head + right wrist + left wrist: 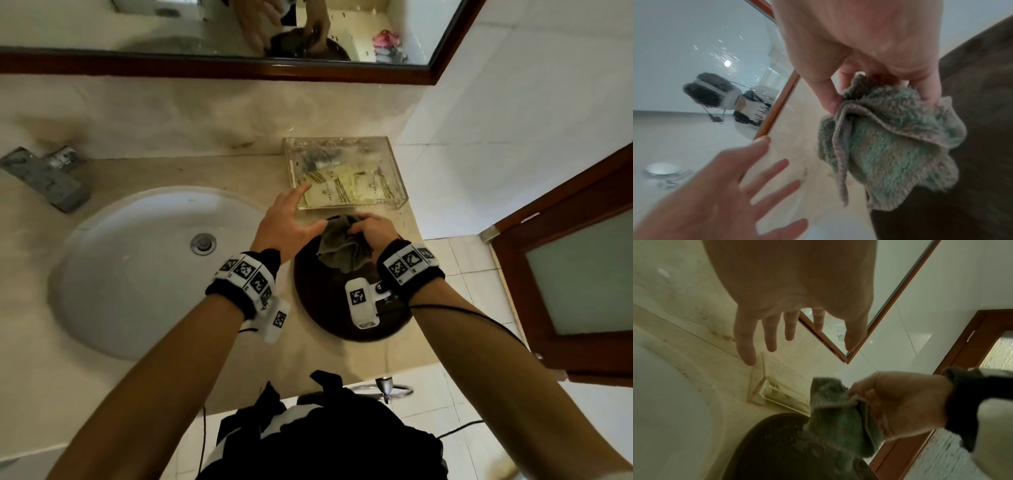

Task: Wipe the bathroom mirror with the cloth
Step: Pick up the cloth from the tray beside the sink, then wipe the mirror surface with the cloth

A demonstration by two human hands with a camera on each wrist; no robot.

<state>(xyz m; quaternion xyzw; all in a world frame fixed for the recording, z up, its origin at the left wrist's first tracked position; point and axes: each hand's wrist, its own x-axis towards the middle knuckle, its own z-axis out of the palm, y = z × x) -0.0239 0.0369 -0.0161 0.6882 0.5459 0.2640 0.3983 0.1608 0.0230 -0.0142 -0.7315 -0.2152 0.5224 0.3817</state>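
A fuzzy grey-green cloth hangs bunched over a dark round tray on the counter. My right hand pinches the cloth's top between thumb and fingers. My left hand hovers just left of the cloth with fingers spread and straight, holding nothing. The wood-framed mirror runs along the wall above the counter, speckled with spots, with both hands reflected in it.
A white basin with a metal tap lies to the left. A clear box of sachets stands behind the tray against the wall. A wooden door with frosted glass is on the right.
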